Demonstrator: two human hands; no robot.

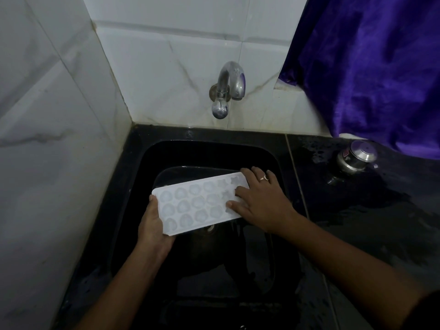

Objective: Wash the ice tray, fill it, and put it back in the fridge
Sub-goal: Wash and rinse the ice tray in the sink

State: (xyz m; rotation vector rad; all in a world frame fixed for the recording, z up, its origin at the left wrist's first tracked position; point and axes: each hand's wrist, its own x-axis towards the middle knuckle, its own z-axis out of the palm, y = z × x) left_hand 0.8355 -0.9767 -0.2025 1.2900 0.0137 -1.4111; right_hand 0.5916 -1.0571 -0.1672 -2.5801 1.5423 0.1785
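The ice tray (201,202) is held level over the black sink (133,186), below the tap (228,89). The left hand (154,225) has its grip closed on the tray's near-left corner. The right hand (260,201) lies flat and open, fingers spread across the tray's right end.

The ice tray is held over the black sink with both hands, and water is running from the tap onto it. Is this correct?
Not quite. In the head view no water comes from the tap; its spout is dry and no stream reaches the ice tray. The rest holds: the left hand grips the tray's near end and the right hand lies on its far end, over the black sink.
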